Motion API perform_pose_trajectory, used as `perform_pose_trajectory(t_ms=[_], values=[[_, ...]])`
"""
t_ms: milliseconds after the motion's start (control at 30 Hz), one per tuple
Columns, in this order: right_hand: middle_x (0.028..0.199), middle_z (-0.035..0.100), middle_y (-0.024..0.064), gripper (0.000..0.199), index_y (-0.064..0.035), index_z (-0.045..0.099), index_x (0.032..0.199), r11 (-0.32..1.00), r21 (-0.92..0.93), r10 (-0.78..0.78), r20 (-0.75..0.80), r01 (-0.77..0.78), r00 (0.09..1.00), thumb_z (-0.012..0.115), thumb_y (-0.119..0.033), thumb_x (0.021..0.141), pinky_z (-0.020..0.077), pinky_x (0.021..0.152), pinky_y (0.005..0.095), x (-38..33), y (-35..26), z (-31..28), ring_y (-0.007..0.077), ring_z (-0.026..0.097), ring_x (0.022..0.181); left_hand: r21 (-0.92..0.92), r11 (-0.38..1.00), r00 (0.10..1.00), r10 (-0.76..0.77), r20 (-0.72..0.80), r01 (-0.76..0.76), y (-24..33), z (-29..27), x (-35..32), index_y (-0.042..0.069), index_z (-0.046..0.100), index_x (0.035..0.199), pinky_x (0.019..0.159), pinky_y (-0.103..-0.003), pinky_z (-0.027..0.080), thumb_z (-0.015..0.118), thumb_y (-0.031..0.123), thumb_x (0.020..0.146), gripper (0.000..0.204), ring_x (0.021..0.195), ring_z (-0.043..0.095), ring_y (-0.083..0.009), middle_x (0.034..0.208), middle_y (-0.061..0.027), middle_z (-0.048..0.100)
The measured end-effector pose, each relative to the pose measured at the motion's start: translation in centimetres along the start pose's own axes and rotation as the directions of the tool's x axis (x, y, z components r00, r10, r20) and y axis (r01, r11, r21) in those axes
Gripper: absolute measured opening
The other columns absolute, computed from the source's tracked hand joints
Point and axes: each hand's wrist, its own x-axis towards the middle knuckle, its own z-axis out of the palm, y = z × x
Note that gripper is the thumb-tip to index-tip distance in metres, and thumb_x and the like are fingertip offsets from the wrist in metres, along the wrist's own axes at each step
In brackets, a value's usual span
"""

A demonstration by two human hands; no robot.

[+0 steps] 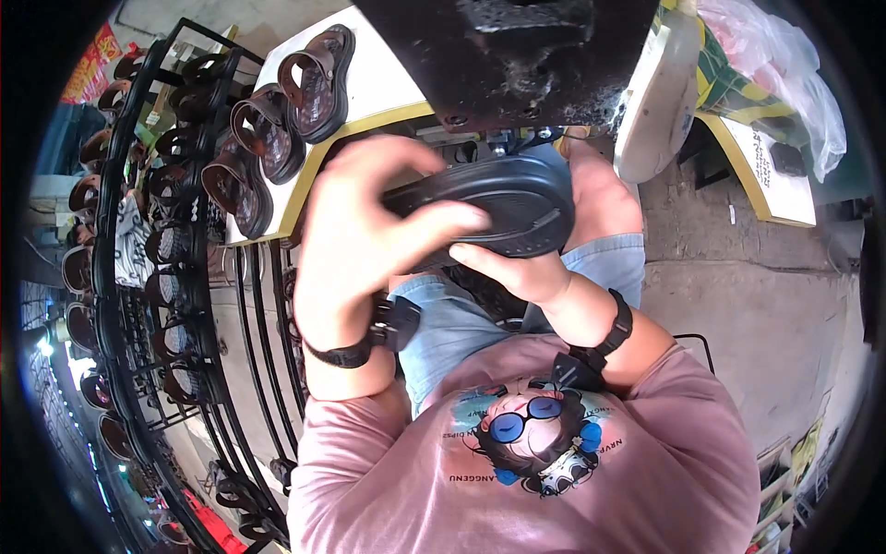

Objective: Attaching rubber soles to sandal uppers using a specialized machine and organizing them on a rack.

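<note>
Pink shirt fabric with a printed cartoon figure fills the bottom of the view, and both forearms rise from it, each with a black wrist strap. At the far left a black wire rack curves down the frame, its tiers loaded with dark sandals. Beside it, three brown sandals lie in a row on a white table with a yellow edge. Next comes the left hand, curled over the near end of a black sandal sole, thumb and fingers closed across its top face. This sole sits at mid-frame above the denim-clad lap, just under a black machine body. Its underside rests in the right hand, which grips from below with fingers wrapped round the edge. Farther right are bare concrete floor and a clear plastic bag.
</note>
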Motion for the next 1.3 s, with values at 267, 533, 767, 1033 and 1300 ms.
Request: perform_pose_trajectory(t_ms=[267, 533, 767, 1033, 1300], values=[[0.114, 0.057, 0.0107, 0.071, 0.0019, 0.045, 0.123, 0.882, -0.472, -0.122, -0.235, -0.003, 0.964, 0.087, -0.018, 0.070, 0.0504, 0.088, 0.0331, -2.3, -0.6, -2.5, 0.0207, 0.061, 0.101, -0.825, 0.547, 0.949, -0.311, -0.042, 0.143, 1.0, 7.7, -2.1, -0.002, 0.060, 0.104, 0.078, -0.025, 0.053, 0.081, 0.006, 0.078, 0.035, 0.084, 0.065, -0.0103, 0.095, -0.0068, 0.069], [0.095, 0.062, 0.0091, 0.061, -0.0058, 0.069, 0.111, 0.462, -0.880, -0.269, -0.021, 0.110, 0.963, 0.084, -0.040, 0.062, 0.0507, 0.077, 0.0358, -1.5, -6.3, -7.5, 0.0285, 0.062, 0.088, -0.985, 0.171, 0.881, -0.461, -0.107, -0.030, 1.7, 12.2, -4.7, 0.000, 0.055, 0.117, 0.095, -0.031, 0.047, 0.066, 0.010, 0.093, 0.028, 0.104, 0.061, -0.0148, 0.112, -0.0103, 0.065], [0.088, 0.068, 0.0135, 0.049, -0.0059, 0.070, 0.104, 0.402, -0.909, 0.049, 0.144, 0.112, 0.988, 0.085, -0.033, 0.066, 0.0515, 0.068, 0.0333, 2.1, -11.6, -6.4, 0.0288, 0.067, 0.078, -0.951, 0.309, 0.890, -0.434, -0.139, 0.003, 2.4, 9.0, -3.2, 0.000, 0.055, 0.116, 0.085, -0.029, 0.051, 0.069, 0.015, 0.090, 0.032, 0.096, 0.062, -0.0135, 0.106, -0.0076, 0.066], [0.098, 0.067, 0.0092, 0.019, -0.0022, 0.066, 0.100, 0.706, -0.693, 0.113, -0.096, -0.148, 0.989, 0.073, -0.009, 0.084, 0.0500, 0.074, 0.0278, -0.9, -2.2, -1.7, 0.0178, 0.064, 0.086, -0.002, 0.910, 0.726, 0.330, -0.603, -0.415, -2.4, -0.8, -0.6, 0.005, 0.064, 0.108, 0.087, -0.034, 0.054, 0.083, 0.009, 0.070, 0.043, 0.098, 0.069, -0.0256, 0.104, -0.0107, 0.071], [0.107, 0.066, 0.0082, 0.030, 0.0000, 0.063, 0.118, 0.660, -0.734, 0.049, 0.256, 0.161, 0.966, 0.067, -0.010, 0.090, 0.0470, 0.079, 0.0281, 7.0, 3.4, 1.8, 0.0152, 0.058, 0.091, 0.404, 0.915, 0.978, 0.083, -0.193, 0.002, -19.1, 2.9, 5.2, 0.010, 0.066, 0.091, 0.087, -0.044, 0.046, 0.074, 0.013, 0.067, 0.025, 0.096, 0.060, -0.0336, 0.092, -0.0098, 0.064]])
